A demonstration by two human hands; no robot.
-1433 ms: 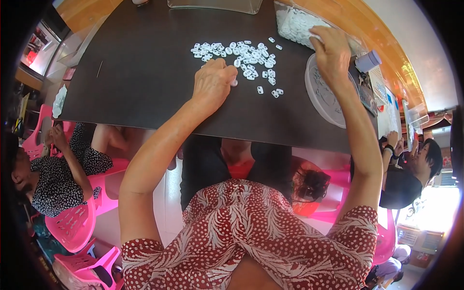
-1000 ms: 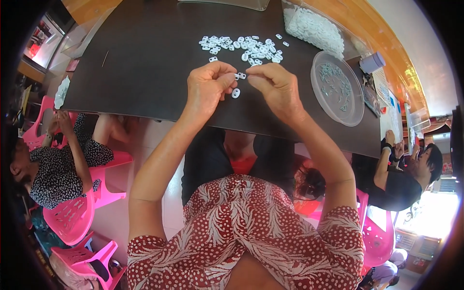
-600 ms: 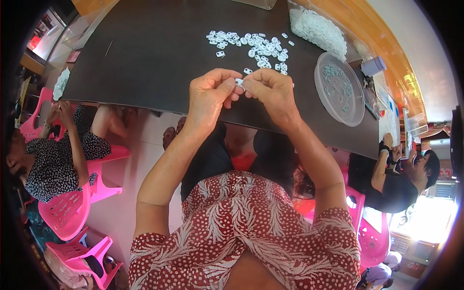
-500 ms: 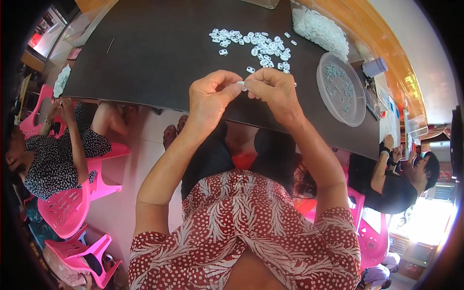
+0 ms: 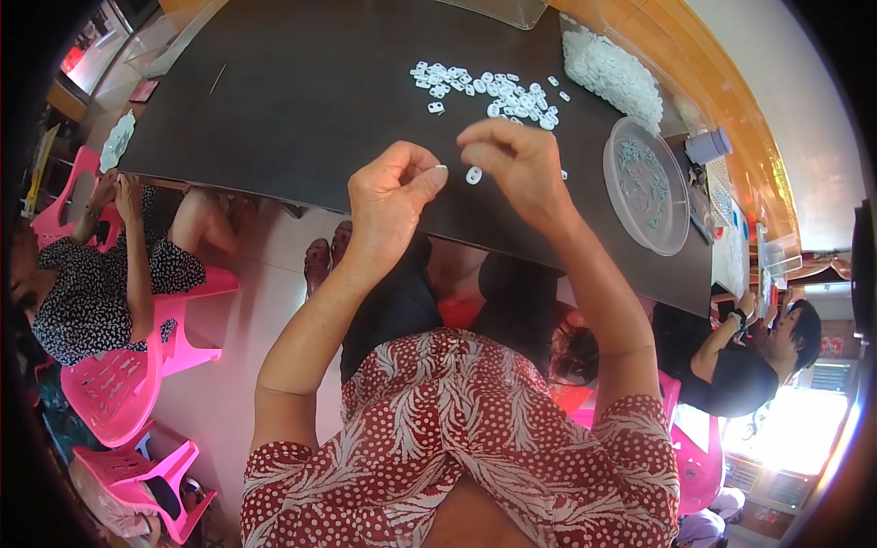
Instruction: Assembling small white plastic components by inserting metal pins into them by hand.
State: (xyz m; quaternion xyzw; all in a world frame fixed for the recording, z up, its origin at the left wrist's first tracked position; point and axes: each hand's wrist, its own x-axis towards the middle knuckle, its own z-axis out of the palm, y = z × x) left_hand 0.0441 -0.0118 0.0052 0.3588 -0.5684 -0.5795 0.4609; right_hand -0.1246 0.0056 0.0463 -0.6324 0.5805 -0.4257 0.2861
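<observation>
My left hand [image 5: 391, 194] is closed over the table's near edge, its thumb and forefinger pinching a small white plastic piece [image 5: 441, 167], of which only the tip shows. To its right my right hand [image 5: 523, 166] hovers over the dark table with thumb and fingers apart, and nothing shows between them. A single white oval piece with two holes [image 5: 473, 174] lies on the table between my hands. Just beyond my right hand spreads a loose pile of similar white pieces [image 5: 501, 89].
A round clear tray [image 5: 610, 196] with small greenish parts stands on the right. Behind it is a heap of white pieces [image 5: 614, 73] in a clear bin. A purple-lidded container [image 5: 708, 144] stands beyond. Seated people [image 5: 96, 297] work at both sides, on pink chairs [image 5: 114, 393].
My hands have come apart. The right hand has let go and moved right and up, while the left keeps a white piece. An oval piece now shows between them.
</observation>
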